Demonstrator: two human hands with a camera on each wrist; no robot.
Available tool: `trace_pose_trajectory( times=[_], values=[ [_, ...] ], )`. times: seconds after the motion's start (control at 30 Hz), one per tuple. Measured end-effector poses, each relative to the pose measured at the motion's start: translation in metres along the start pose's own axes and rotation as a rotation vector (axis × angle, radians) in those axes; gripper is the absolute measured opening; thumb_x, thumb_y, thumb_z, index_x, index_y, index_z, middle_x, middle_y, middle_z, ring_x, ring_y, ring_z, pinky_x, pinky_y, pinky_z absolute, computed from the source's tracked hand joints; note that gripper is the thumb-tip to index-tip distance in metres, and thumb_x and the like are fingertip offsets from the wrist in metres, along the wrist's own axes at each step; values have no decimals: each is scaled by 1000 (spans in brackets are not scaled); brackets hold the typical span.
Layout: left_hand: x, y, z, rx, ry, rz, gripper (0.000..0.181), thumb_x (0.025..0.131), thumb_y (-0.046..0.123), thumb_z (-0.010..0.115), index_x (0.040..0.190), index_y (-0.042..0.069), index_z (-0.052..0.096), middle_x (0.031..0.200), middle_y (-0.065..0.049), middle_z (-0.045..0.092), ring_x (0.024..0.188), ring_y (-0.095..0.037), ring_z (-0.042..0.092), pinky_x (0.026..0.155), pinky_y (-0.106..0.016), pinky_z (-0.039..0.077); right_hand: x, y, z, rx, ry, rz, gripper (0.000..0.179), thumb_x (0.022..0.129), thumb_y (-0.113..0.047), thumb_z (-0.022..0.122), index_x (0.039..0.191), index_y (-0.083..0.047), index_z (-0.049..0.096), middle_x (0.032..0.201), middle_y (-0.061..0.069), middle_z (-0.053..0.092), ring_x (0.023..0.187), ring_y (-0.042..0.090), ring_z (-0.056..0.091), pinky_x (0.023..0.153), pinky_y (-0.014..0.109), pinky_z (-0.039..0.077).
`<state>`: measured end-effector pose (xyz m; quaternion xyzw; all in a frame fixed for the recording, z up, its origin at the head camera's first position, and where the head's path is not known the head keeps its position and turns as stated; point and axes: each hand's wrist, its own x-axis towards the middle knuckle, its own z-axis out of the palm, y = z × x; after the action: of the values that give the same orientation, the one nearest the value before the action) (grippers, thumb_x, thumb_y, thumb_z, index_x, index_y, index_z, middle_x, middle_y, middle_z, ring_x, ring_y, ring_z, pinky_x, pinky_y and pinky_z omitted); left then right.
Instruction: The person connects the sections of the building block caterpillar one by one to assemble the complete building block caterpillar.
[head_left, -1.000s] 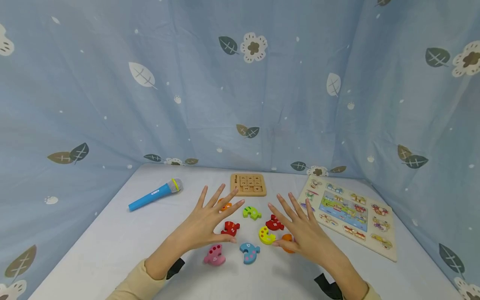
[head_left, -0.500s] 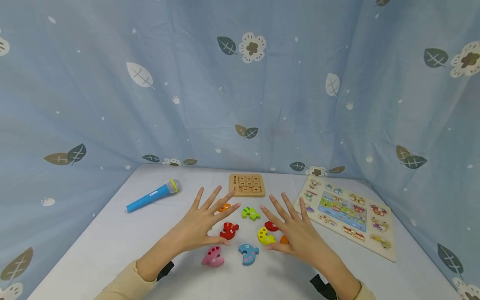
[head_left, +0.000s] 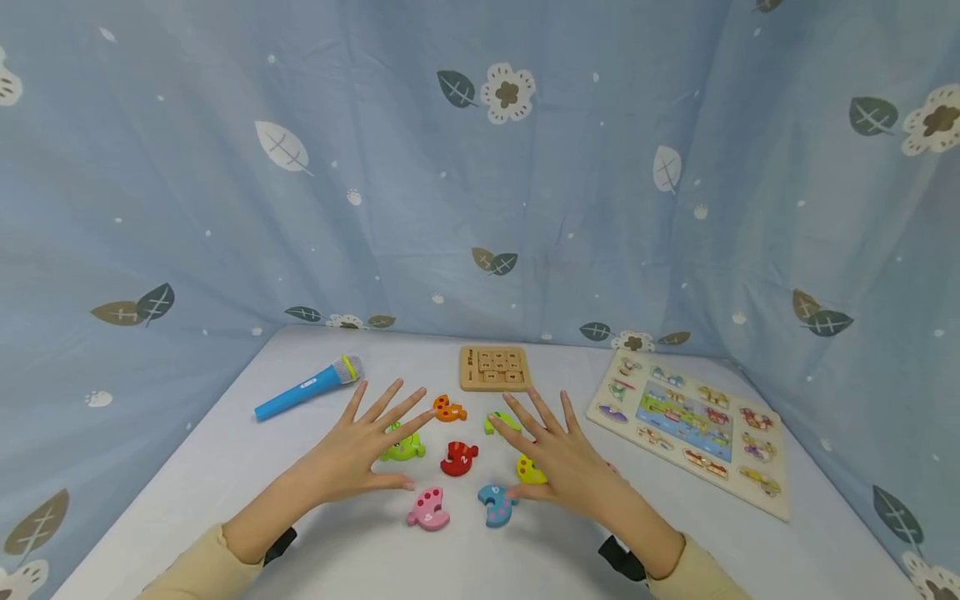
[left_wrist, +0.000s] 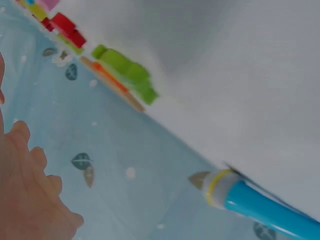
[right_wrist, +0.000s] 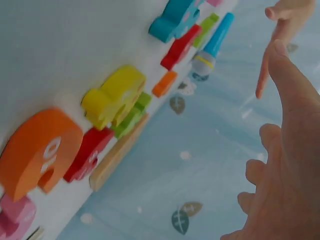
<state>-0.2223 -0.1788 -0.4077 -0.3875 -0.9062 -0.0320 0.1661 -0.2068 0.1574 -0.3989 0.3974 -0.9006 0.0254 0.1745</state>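
"Fabric (head_left: 480, 183), pale blue with printed leaves and flowers, hangs across the top and both sides of the frame, facing me from behind the table."

"And the table (head_left: 420, 567) itself?"

"White, spread over the lower half. A picture puzzle board (head_left: 733, 475) lies aslant at right, small figures ringing a central scene."

"What are the hands doing?"

"Hovering, fingers straight and fanned wide, nothing in either grasp. The left hand (head_left: 351, 450) is left of center; the right hand (head_left: 558, 460) hangs right of center, its thumb overlapping the blue piece's edge from here."

"Behind them?"

"A blue microphone (head_left: 303, 393) lies at center left, its gray head toward the upper right. A wooden number board (head_left: 470, 383) sits flat near the middle of the frame."

"And the smallest things?"

"Bright animal-shaped pieces, scattered lower center between and beneath the hands: a pink piece (head_left: 429, 510) and a blue piece (head_left: 495, 507) lowest, a red piece (head_left: 458, 459) marked 2 above them, a yellow piece (head_left: 529, 472) partly covered by the right hand, a green piece (head_left: 405, 446) behind the left fingers, and a small orange piece (head_left: 450, 409) just below the number board."
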Motion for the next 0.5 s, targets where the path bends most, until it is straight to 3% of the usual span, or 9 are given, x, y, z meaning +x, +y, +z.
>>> trace_pose_trajectory(
  times=[0.17,0.33,0.5],
  values=[
    [-10,-12,3,-16,-34,-12,92,78,66,65,153,25,29,161,-2,12,147,-31,1,111,-62,-8,12,-7,6,-2,-79,-30,92,81,-64,62,154,-21,27,161,11,12,146,37,0,108,70,4],
    [-17,-26,4,-102,-131,-16,90,82,58,67,154,20,27,160,-5,19,145,-35,13,113,-55,-13,23,-13,12,50,-185,-32,89,85,-64,58,155,-25,21,161,6,10,146,32,-4,110,67,3],
    [-17,-39,8,-214,-241,-36,86,86,47,68,153,13,28,157,-7,26,143,-35,23,114,-58,1,35,-14,19,102,-256,-21,83,89,-60,55,156,-27,17,161,1,11,147,29,-2,111,64,4]
  ],
)
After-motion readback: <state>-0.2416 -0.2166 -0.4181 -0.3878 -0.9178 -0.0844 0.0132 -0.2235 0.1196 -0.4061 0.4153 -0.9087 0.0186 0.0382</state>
